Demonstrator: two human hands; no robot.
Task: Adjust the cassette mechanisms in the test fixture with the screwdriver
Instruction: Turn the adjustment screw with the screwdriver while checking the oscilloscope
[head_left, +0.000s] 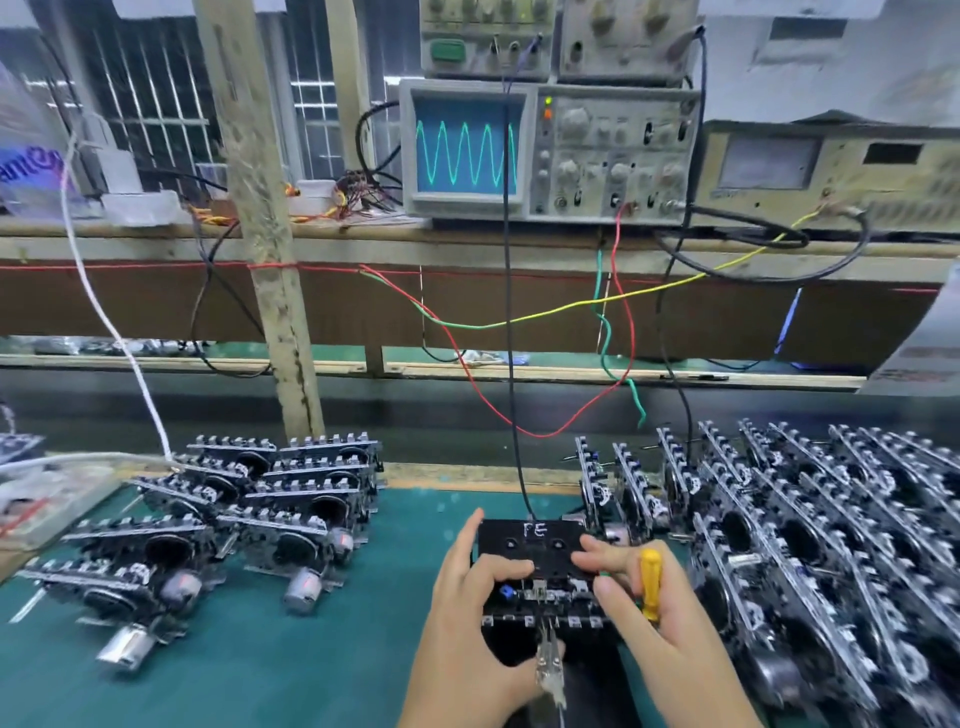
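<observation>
A black test fixture (530, 540) marked "TE" sits on the green mat in front of me, with a cassette mechanism (545, 605) seated at its near side. My left hand (467, 618) grips the fixture's left side, fingers curled over the top. My right hand (649, 618) holds a yellow-handled screwdriver (650, 584) upright against the palm while its fingers reach onto the fixture's right side. A clear clip probe (550, 670) sticks out from the mechanism toward me.
Stacks of cassette mechanisms lie at the left (249, 514) and in dense rows at the right (810, 530). An oscilloscope (545, 150) on the shelf shows a sine wave. Red, green, yellow and black wires (511, 364) hang down to the fixture. A wooden post (270, 249) stands at the left.
</observation>
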